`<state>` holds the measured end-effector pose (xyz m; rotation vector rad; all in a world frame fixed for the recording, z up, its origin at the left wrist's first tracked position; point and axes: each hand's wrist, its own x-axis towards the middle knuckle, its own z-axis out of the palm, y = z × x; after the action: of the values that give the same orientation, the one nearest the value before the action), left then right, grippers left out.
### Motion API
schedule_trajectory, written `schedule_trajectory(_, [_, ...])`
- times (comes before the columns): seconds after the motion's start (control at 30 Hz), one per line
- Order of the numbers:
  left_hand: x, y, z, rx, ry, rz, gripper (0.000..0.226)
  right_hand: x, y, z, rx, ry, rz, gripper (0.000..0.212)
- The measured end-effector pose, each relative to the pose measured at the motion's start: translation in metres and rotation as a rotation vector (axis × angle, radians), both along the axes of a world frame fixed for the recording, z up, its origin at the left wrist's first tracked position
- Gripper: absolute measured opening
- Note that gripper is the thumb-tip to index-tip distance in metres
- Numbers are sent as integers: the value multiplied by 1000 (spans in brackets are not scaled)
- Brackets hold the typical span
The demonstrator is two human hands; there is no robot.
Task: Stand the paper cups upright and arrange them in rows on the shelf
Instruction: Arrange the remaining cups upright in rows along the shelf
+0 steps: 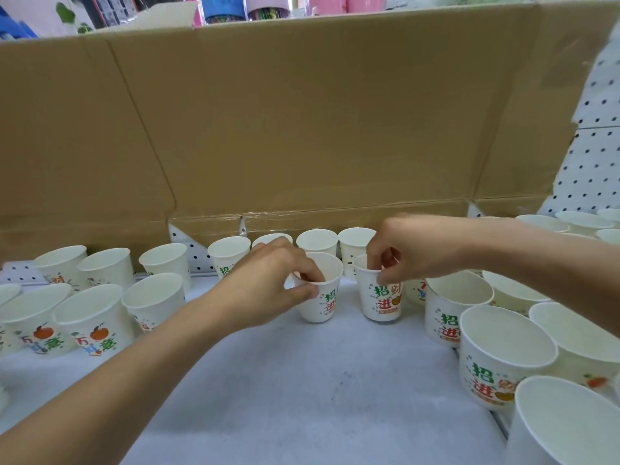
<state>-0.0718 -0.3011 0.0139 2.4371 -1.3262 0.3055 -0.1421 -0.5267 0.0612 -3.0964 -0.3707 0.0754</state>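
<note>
Head view, hands: my left hand (281, 280) pinches one paper cup (322, 298) by its rim; my right hand (412, 250) pinches the neighbouring cup (382, 302) likewise, both upright on the shelf (302, 380).
Head view, progress: a back row (317, 241) stands; the left cluster (90, 317) looks loose (perhaps half done).
Head view, hidden: right-edge cups (563, 427) cut off; cardboard (302, 112) screens whatever lies behind.

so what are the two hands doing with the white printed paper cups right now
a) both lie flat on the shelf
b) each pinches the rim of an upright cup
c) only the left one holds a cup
b: the left-hand grip pinches the rim of one upright white printed paper cup, and the right-hand grip pinches the rim of the neighbouring cup.
</note>
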Motion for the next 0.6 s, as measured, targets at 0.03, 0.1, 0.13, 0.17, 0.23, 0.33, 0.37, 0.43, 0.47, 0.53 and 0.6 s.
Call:
schedule_trajectory(0.03, [1, 1, 1, 8, 4, 6, 18, 0, -1, 0, 44, -8, -5, 9])
schedule_trajectory(0.1, [0, 1, 0, -6, 35, 24, 35, -2, -4, -1, 124, -6, -18, 21])
schedule_trajectory(0.13, [-1, 1, 0, -34, 62, 39, 44, -3, -7, 0, 158, -8, -20, 27])
schedule_trajectory(0.17, [-3, -1, -1, -68, 91, 62, 51, -4, -10, 1, 186, -16, -24, 32])
schedule_trajectory(0.23, [-6, -7, 0, -113, 148, 144, 64, -6, -16, 6, 205, -23, -52, 42])
schedule_trajectory(0.33, [-4, -16, 2, -140, 209, 244, 75, -5, -21, 13, 195, 53, -112, 60])
schedule_trajectory(0.37, [-2, -17, 3, -153, 234, 254, 75, -3, -21, 13, 191, 71, -121, 67])
schedule_trajectory(0.43, [2, -18, 2, -169, 287, 263, 75, 0, -20, 10, 174, 90, -132, 77])
schedule_trajectory(0.47, [4, -18, 2, -176, 314, 261, 74, 2, -18, 7, 161, 94, -137, 80])
schedule_trajectory(0.53, [6, -19, 1, -195, 365, 250, 75, 6, -16, 3, 138, 88, -141, 82])
schedule_trajectory(0.6, [8, -22, 1, -223, 410, 227, 75, 7, -13, 1, 132, 77, -145, 82])
